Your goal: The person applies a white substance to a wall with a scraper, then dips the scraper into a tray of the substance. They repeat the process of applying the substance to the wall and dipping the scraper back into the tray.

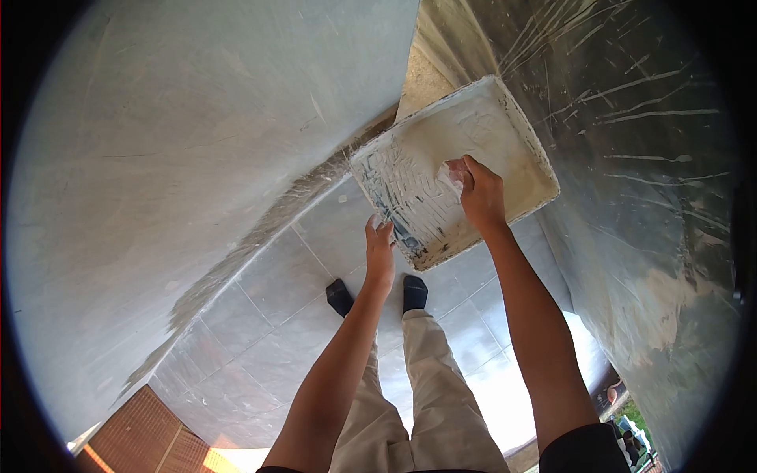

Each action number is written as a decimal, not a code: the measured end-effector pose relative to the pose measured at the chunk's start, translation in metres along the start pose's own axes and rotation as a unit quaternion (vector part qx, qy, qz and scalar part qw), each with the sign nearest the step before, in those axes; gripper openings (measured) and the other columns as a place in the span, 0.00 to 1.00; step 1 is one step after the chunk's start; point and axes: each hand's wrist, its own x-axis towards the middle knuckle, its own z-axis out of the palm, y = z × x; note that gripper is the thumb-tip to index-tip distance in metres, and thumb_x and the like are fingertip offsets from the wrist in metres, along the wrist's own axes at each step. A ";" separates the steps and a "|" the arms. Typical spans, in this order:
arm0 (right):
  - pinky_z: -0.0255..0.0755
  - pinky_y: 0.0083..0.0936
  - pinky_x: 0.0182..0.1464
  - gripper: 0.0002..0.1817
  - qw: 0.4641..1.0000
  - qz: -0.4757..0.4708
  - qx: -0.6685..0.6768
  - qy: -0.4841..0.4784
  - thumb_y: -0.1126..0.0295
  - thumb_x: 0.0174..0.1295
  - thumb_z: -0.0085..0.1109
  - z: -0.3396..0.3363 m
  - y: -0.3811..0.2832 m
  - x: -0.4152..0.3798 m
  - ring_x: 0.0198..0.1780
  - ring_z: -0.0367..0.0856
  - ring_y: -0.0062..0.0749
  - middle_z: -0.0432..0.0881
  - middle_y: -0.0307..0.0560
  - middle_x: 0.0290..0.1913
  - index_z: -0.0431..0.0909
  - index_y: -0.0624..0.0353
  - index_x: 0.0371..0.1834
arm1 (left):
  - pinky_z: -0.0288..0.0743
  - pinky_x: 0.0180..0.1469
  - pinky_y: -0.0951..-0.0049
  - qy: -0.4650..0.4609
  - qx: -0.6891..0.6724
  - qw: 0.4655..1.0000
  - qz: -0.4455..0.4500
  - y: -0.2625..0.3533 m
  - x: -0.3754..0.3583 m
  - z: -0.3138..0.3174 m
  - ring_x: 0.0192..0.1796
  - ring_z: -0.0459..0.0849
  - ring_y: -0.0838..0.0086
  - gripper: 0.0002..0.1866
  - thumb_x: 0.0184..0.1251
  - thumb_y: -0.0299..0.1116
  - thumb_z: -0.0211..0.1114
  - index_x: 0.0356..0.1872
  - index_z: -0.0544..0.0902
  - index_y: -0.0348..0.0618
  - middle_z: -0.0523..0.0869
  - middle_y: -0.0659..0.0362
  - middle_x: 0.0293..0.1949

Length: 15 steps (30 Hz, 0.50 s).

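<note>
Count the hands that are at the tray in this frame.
2: the left hand at the left edge of the tray, and the right hand over its inside. No other hand shows there.

The tray is ahead of the feet, between two walls.

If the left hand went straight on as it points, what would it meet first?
Likely the tray, whose edge lies right by the left hand; depth is unclear, so they may already touch.
</note>
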 end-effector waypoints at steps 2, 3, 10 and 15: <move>0.77 0.40 0.46 0.18 1.000 0.010 0.005 -0.013 0.83 0.58 0.56 -0.001 -0.004 0.003 0.45 0.83 0.53 0.83 0.61 0.43 0.76 0.67 0.53 | 0.54 0.71 0.59 -0.001 -0.007 1.000 0.002 0.001 0.000 -0.001 0.74 0.58 0.59 0.35 0.72 0.47 0.52 0.75 0.50 0.47 0.60 0.46 0.72; 0.77 0.40 0.46 0.18 1.000 0.010 0.005 -0.014 0.83 0.58 0.56 0.001 -0.001 0.004 0.45 0.83 0.53 0.83 0.61 0.43 0.76 0.67 0.53 | 0.54 0.71 0.59 -0.001 -0.007 1.000 0.001 0.001 -0.001 -0.001 0.74 0.58 0.59 0.35 0.72 0.47 0.52 0.75 0.50 0.47 0.60 0.46 0.72; 0.78 0.37 0.49 0.18 0.999 0.039 0.003 -0.007 0.82 0.58 0.57 0.003 0.009 0.009 0.46 0.84 0.52 0.83 0.62 0.45 0.78 0.69 0.53 | 0.54 0.71 0.59 0.007 -0.020 1.000 0.007 -0.002 0.001 0.002 0.74 0.58 0.58 0.35 0.73 0.46 0.52 0.75 0.50 0.48 0.60 0.46 0.72; 0.77 0.35 0.50 0.18 0.997 0.079 0.015 -0.010 0.81 0.59 0.58 0.009 0.017 0.011 0.47 0.84 0.52 0.84 0.63 0.45 0.78 0.69 0.54 | 0.54 0.71 0.60 0.012 -0.021 1.000 0.008 -0.004 0.002 0.001 0.73 0.60 0.59 0.34 0.73 0.46 0.52 0.75 0.51 0.48 0.61 0.48 0.71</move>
